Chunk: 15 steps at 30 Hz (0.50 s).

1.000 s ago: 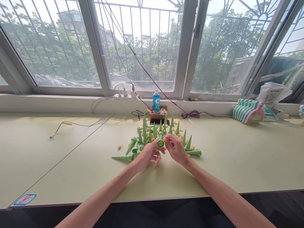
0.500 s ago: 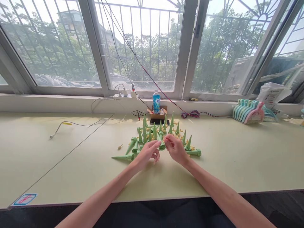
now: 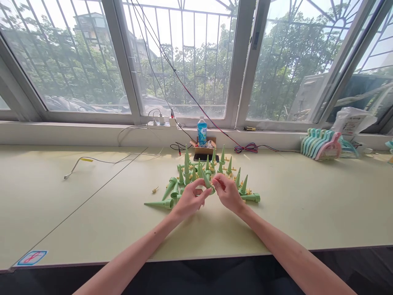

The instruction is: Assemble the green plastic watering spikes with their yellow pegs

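My left hand (image 3: 190, 199) grips a green plastic watering spike (image 3: 205, 179) between thumb and fingers, its tip pointing up and a little left and its wide end low. Close on the right, my right hand (image 3: 226, 191) is pinched against the spike's side near the wide end. What its fingertips hold is hidden or too small to name. Around and behind both hands are several more green spikes, some upright like this one (image 3: 222, 155), others lying down like this spike (image 3: 159, 204). Small yellow valve pieces (image 3: 229, 169) lie or stick out among them.
Behind the spikes are a dark phone (image 3: 201, 157) and a small cardboard box (image 3: 201, 150) with a blue bottle (image 3: 202, 132). A coiled cable (image 3: 247, 148) lies near the wall, and pastel hangers (image 3: 321, 144) stand at right. One yellow piece (image 3: 155, 190) lies apart at left.
The spike in my left hand has turned from wide end toward me to tip upward. My left fingers have shifted around it; my right hand stays nearly in place.
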Available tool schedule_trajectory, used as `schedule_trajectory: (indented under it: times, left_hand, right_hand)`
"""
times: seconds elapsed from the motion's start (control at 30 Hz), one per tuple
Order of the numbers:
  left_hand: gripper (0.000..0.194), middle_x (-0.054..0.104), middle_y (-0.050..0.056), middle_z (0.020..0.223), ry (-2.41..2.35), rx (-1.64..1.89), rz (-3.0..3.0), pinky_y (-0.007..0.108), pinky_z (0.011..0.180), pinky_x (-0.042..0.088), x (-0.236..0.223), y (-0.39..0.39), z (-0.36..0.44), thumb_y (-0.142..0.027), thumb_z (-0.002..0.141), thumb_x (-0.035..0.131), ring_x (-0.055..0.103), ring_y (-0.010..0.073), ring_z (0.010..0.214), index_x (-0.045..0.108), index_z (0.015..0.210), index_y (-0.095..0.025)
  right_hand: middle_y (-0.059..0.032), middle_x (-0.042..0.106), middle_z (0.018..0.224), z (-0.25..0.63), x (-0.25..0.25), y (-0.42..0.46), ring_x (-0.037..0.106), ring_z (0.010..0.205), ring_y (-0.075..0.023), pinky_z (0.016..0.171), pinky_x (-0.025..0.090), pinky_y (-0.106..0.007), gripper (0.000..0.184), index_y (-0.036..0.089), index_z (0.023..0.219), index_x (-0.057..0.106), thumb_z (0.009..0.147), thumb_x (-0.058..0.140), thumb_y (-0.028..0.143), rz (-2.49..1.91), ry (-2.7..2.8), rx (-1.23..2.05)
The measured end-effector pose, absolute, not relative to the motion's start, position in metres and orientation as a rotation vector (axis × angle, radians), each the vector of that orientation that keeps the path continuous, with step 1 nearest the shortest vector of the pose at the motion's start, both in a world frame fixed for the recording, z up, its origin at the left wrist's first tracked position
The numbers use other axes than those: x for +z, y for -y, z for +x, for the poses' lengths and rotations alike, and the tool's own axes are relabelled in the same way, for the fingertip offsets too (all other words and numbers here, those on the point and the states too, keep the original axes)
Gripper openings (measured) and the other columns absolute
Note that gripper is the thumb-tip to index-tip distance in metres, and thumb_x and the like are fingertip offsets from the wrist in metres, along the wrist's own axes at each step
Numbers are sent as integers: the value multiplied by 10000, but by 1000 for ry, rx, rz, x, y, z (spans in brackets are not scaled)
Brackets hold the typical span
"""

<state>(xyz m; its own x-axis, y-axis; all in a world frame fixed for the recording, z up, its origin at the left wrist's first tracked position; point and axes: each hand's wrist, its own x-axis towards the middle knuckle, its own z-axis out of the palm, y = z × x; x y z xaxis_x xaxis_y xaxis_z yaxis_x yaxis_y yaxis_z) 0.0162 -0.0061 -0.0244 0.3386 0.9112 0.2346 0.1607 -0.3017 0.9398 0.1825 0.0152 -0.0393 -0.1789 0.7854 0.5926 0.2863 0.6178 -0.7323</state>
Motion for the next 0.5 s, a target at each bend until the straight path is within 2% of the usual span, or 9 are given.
schedule_trajectory:
  times: [0.1, 0.2, 0.5]
  left_hand:
    - [272, 535, -12, 718, -976, 1134, 1768, 200, 402, 406, -25, 6, 18, -431, 805, 651, 462, 69, 471, 589, 918, -191]
    - [248, 539, 28, 901, -1001, 1236, 1859, 211, 439, 444, -27, 5, 20, -424, 808, 646, 465, 63, 523, 632, 900, -194]
    - [186, 530, 27, 926, -1092, 1303, 2069, 200, 482, 446, -28, 5, 19, -371, 875, 565, 438, 73, 565, 678, 918, -230]
  right_hand:
    - [51, 376, 552, 182, -38, -15, 307, 488, -100, 469, 249, -241, 287, 195, 733, 474, 935, 462, 400, -879, 1734, 579]
    - [53, 373, 543, 182, -37, -14, 307, 479, -99, 461, 245, -241, 294, 197, 726, 468, 928, 471, 410, -881, 1720, 591]
    - [55, 352, 535, 181, -37, -15, 292, 471, -97, 450, 232, -243, 315, 198, 709, 460, 928, 471, 424, -900, 1702, 620]
